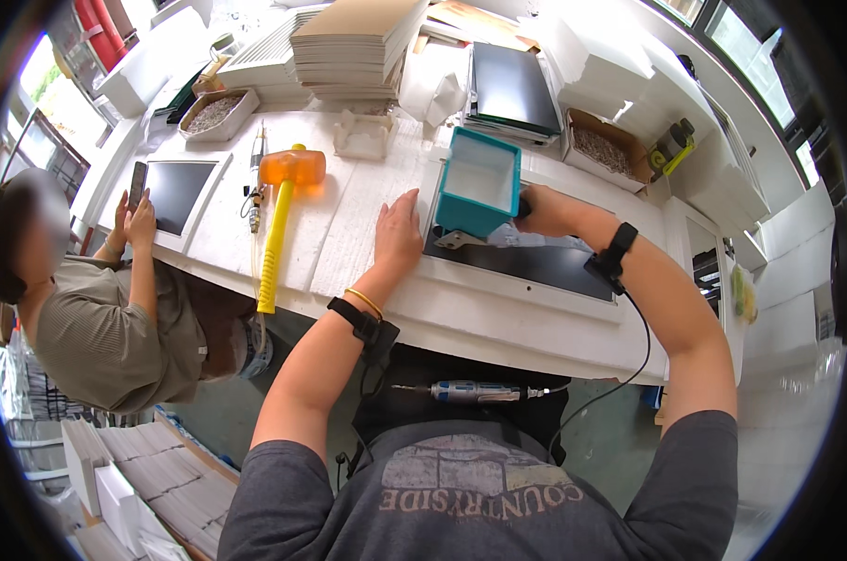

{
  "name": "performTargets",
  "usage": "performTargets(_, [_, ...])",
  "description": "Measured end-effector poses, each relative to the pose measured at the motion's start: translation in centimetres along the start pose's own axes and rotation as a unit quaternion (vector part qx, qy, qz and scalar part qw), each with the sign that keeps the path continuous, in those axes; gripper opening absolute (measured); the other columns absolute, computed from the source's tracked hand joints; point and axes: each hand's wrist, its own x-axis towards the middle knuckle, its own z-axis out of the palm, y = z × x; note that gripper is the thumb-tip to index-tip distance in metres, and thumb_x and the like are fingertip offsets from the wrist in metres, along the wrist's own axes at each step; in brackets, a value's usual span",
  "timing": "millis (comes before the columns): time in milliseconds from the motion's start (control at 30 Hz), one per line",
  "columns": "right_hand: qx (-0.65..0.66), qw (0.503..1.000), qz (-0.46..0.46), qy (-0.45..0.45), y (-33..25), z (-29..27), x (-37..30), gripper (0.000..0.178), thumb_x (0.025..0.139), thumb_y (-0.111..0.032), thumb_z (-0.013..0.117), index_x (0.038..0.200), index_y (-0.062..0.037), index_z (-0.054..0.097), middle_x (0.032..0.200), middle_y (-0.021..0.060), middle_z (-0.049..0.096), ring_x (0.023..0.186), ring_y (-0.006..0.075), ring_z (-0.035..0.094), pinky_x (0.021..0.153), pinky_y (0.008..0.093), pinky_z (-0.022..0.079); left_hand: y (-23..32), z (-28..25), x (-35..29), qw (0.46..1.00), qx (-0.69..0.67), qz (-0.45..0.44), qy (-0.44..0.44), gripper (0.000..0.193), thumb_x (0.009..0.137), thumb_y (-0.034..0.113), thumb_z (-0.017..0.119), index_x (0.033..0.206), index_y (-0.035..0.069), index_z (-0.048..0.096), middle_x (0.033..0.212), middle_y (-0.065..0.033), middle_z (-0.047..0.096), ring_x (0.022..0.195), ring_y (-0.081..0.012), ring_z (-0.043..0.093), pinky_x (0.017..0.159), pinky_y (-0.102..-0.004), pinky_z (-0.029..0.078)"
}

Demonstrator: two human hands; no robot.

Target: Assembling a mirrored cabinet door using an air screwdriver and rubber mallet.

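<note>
Two hands out: my right hand (547, 211) clasps the teal box (472, 215) by its right side, above the dark panel (564, 271). My left hand (400, 231) lies flat, unclenched, just left of the box.

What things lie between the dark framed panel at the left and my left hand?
The head view shows a slim power tool and, nearer your left hand, an orange-headed mallet.
</note>
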Motion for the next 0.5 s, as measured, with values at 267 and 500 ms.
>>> performTargets(267, [0.045,0.998,-0.02,0.034,6.2,2.1,-3.3,0.022,0.076,-0.011,0.059,0.091,0.0039,0.059,0.085,0.021,0.063,0.078,0.0308,0.059,0.073,0.0362,0.046,-0.3,0.1,0.0,0.999,0.03,0.013,-0.005,0.039,0.088,0.006,0.041,0.127,0.007,0.04,0.121,-0.0138,0.053,0.115,-0.029,0.047,0.104,-0.045,0.027])
performTargets(500, [0.018,0.997,-0.014,0.074,14.1,1.3,-11.7,0.025,0.073,-0.006,0.061,0.097,0.0033,0.059,0.091,0.0232,0.062,0.086,0.0312,0.06,0.077,0.0355,0.046,-0.2,-0.1,-0.3,0.999,0.039,0.014,-0.009,0.04,0.09,0.008,0.04,0.13,0.01,0.037,0.123,-0.0115,0.053,0.116,-0.0273,0.047,0.104,-0.0442,0.027])
